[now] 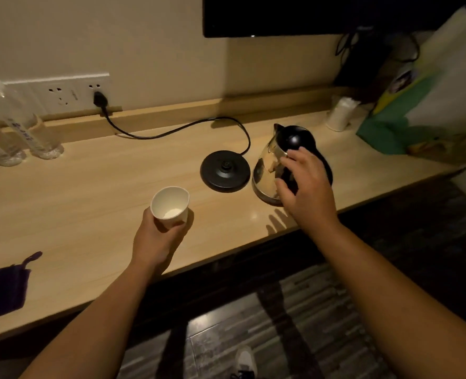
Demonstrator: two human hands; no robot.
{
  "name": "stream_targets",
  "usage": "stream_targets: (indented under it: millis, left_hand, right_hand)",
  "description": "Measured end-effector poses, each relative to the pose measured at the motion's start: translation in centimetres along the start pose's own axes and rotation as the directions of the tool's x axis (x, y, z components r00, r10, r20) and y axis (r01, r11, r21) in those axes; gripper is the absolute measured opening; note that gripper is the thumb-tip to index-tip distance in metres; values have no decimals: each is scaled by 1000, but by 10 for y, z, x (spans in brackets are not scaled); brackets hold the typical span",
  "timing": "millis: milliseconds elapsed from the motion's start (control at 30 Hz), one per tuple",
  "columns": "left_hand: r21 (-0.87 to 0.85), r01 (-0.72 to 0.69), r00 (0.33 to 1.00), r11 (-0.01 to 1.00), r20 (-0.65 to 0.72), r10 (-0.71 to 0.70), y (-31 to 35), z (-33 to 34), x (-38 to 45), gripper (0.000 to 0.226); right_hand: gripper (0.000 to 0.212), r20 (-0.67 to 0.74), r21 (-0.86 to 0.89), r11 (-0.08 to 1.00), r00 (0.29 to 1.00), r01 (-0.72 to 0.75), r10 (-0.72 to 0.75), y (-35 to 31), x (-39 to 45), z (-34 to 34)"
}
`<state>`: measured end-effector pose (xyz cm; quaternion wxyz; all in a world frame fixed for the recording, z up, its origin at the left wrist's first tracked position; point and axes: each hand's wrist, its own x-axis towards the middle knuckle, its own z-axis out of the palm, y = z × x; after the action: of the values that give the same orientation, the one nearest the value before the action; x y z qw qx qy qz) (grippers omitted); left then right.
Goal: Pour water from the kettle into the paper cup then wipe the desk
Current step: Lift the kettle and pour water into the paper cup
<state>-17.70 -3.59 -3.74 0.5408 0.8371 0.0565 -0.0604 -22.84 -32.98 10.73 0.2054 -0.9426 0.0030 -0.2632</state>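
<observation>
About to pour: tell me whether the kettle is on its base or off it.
Off. The kettle stands on the desk beside the bare black base, with the right hand over it.

Bottle labels (21, 132) blurred, unreadable.

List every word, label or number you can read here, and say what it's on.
Nothing can be read with certainty.
Water bottles: dark handwritten-looking marks on white labels, too blurred to read.
Green and yellow bag: a small printed picture, no readable words.
Paper cup, kettle, wall socket: no visible text.
</observation>
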Motion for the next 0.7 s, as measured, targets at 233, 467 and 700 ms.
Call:
stream_targets:
  millis: [233, 467, 700]
  left_hand:
    - [14, -30, 999, 999, -14, 31, -2, 1, 0, 76]
    - [0, -20, 1000, 1000, -17, 20, -5, 2, 1, 74]
    - [-26, 25, 1000, 999, 0, -25, 0, 0, -2, 74]
  right_hand:
    - [68, -32, 218, 815, 831, -537, 556, 41, -7, 3]
    - [31, 128, 534, 517, 668, -669, 733, 59, -4, 17]
    - [29, 140, 554, 585, 759, -592, 636, 46, -2, 4]
